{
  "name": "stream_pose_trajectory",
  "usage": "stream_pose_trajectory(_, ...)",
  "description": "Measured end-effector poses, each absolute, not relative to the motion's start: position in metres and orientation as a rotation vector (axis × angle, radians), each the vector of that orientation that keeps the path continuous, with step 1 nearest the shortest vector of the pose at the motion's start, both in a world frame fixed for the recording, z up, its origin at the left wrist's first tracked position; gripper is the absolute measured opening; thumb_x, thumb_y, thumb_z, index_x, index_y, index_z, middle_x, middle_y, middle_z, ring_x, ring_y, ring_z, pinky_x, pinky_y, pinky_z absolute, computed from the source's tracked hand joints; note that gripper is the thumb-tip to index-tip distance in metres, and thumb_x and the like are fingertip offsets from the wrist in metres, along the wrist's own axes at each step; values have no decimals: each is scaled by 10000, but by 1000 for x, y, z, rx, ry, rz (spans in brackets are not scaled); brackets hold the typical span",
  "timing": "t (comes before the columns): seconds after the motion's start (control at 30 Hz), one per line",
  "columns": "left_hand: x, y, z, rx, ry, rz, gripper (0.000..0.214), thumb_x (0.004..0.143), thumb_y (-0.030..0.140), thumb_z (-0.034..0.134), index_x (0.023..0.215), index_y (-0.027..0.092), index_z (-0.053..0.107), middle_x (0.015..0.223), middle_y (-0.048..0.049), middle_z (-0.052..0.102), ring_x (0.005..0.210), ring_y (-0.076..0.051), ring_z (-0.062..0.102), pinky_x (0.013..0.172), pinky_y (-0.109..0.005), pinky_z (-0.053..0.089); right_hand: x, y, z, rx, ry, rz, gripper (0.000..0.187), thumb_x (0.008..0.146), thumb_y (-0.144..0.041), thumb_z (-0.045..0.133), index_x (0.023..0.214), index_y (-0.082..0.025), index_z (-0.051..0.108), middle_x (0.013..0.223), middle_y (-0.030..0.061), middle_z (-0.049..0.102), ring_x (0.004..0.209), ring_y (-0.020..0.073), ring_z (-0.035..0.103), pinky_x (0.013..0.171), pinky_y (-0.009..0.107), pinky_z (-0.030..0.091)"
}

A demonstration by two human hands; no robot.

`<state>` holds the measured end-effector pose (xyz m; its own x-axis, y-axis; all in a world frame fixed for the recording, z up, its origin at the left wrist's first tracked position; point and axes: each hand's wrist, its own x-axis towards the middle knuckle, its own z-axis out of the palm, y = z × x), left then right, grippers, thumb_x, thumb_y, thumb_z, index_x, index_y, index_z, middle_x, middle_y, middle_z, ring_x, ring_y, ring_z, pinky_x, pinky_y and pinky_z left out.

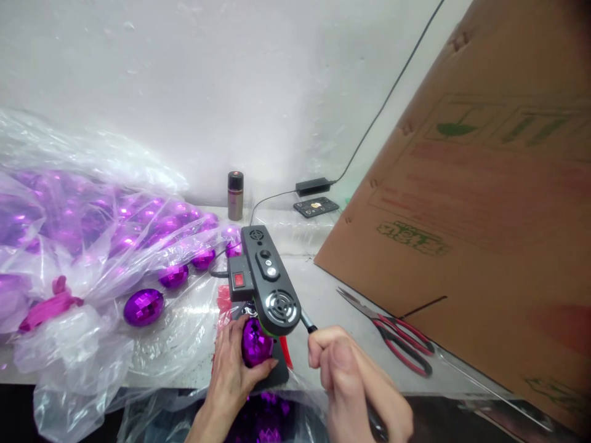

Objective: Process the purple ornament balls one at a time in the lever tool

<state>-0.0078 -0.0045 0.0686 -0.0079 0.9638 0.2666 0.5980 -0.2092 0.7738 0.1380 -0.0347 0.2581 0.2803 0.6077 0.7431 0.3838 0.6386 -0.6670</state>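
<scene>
A shiny purple mirrored ball [257,342] sits under the head of a small black bench machine [272,283], which has a red switch [238,280] on its side. My left hand [231,360] is closed around the ball, with the thumb at its lower side and the fingers at its left. On the right, my right hand [353,378] grips the lever [308,321] that sticks out from the machine. The tip under the machine's head is hidden. Part of the machine's dark base [278,372] shows below the ball.
On the left lies a clear plastic bag [92,246] full of purple balls, with a loose purple ball [143,307] before it. Scissors [392,335] lie right of the machine, beside a large cardboard box [462,215]. A bottle [235,197], a phone [316,207] and a power adapter [314,186] stand behind.
</scene>
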Motion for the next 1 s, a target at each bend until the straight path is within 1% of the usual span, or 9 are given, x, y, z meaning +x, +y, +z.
stream_pose_trajectory(0.13,-3,-3,63,1968,1628,1162,833,700,270,948,1481,206,667,1369,-186,776,1302,-491,756,1101,-727,631,136,-37,260,-930,-1320,181,414,1185,-73,465,802,-224,509,710,-50,501,580,62,529,532,221,392)
stream_pose_trajectory(0.27,1,-4,54,1985,1621,1166,817,679,297,971,1446,214,701,1397,-206,773,1359,-535,737,1110,-776,617,122,-42,265,-1013,-1177,229,439,1192,-106,491,770,-227,489,708,-49,430,603,80,488,563,276,342)
stream_pose_trajectory(0.37,2,-7,44,1808,1523,1215,838,709,322,969,1481,213,662,1428,-202,778,1360,-495,762,1128,-733,638,118,-44,267,-1075,-1086,245,450,1188,-113,505,752,-222,491,716,-39,450,613,90,470,586,305,325)
stream_pose_trajectory(0.43,1,-7,37,1687,1454,1224,863,724,321,966,1511,215,628,1421,-182,791,1327,-448,793,1141,-684,654,121,-42,265,-1035,-1161,209,439,1179,-96,502,758,-219,511,698,-42,468,579,82,482,558,289,335)
stream_pose_trajectory(0.57,1,-2,30,1654,1376,1246,899,663,327,999,1472,211,626,1381,-171,811,1301,-440,811,1158,-671,659,132,-37,258,-951,-1293,132,413,1170,-66,485,789,-214,541,672,-56,493,516,57,488,501,234,354)
stream_pose_trajectory(0.73,7,3,30,1708,1359,1273,896,621,291,996,1439,209,639,1360,-170,819,1275,-441,823,1134,-652,687,133,-37,253,-953,-1272,119,405,1161,-52,490,793,-219,508,675,-58,470,524,59,484,493,228,337)
stream_pose_trajectory(0.83,6,3,34,1746,1356,1271,904,641,297,990,1466,212,628,1381,-176,815,1289,-448,818,1129,-660,691,133,-39,247,-949,-1285,123,409,1153,-49,492,782,-221,487,668,-52,467,553,71,507,513,232,347)
stream_pose_trajectory(1.0,-2,3,41,1817,1322,1195,847,730,300,962,1500,252,613,1399,-149,822,1277,-418,830,1101,-638,711,133,-39,232,-913,-1279,54,436,1157,-58,476,756,-229,445,641,-59,384,589,89,517,566,238,406)
